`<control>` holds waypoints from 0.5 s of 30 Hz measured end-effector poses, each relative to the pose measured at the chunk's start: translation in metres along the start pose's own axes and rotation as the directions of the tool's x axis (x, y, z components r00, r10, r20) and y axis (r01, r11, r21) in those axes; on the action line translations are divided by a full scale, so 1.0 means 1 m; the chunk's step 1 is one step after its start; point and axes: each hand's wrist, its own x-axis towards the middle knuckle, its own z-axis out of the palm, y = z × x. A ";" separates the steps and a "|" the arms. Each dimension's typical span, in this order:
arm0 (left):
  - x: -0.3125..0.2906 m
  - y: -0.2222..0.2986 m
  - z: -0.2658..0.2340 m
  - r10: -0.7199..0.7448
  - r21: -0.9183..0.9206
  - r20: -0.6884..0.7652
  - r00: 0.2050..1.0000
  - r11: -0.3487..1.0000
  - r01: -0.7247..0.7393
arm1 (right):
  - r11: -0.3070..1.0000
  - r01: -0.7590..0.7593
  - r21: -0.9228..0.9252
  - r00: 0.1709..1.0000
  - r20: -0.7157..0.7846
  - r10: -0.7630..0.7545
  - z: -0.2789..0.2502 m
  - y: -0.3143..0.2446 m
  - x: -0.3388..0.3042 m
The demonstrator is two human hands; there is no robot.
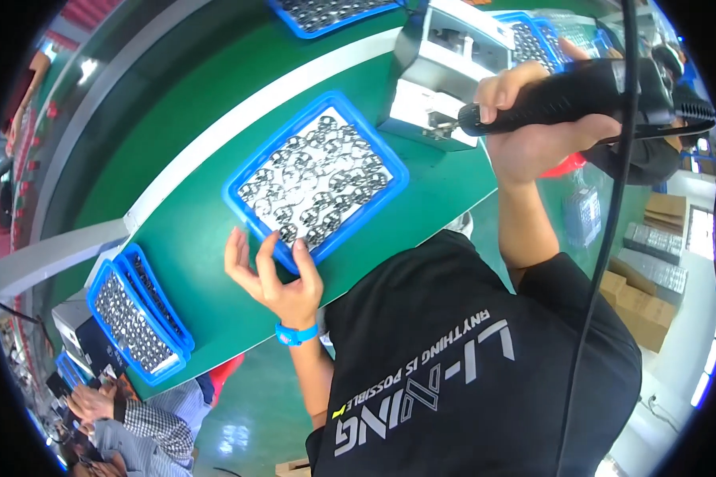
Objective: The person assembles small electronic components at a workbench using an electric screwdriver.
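Note:
My right hand (525, 119) is wrapped round a black corded electric screwdriver (573, 97), held up at the upper right. Its ribbed front end points left toward a silver metal box-shaped fixture (426, 111) on the table. My left hand (282, 282), with a blue band on the wrist, is open, its fingers apart, at the near left edge of a blue tray (237, 191). Two fingertips reach over the rim beside the shiny parts; whether they touch any I cannot tell. Many small rounded metal parts (326, 171) lie on the tray's white lining.
Stacked blue trays of metal parts (135, 326) stand at the table's left end. Another filled blue tray (334, 16) lies beyond the white rail. A black cable (605, 270) hangs down on the right. Co-workers' hands (91, 401) show at lower left. Cardboard boxes (640, 306) are at right.

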 end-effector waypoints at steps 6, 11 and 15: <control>0.002 0.002 0.000 -0.038 0.042 0.137 0.990 0.999 0.032 | 0.998 0.062 0.012 0.996 -0.064 -0.061 -0.018 0.002 0.002; 0.004 0.003 0.001 -0.049 0.062 0.141 0.989 0.997 0.041 | 0.997 0.076 0.000 0.997 -0.007 -0.076 -0.015 0.012 -0.003; 0.003 0.003 0.002 -0.065 0.043 0.122 0.990 0.997 0.060 | 0.993 0.095 -0.065 0.995 0.016 -0.094 -0.013 0.021 -0.004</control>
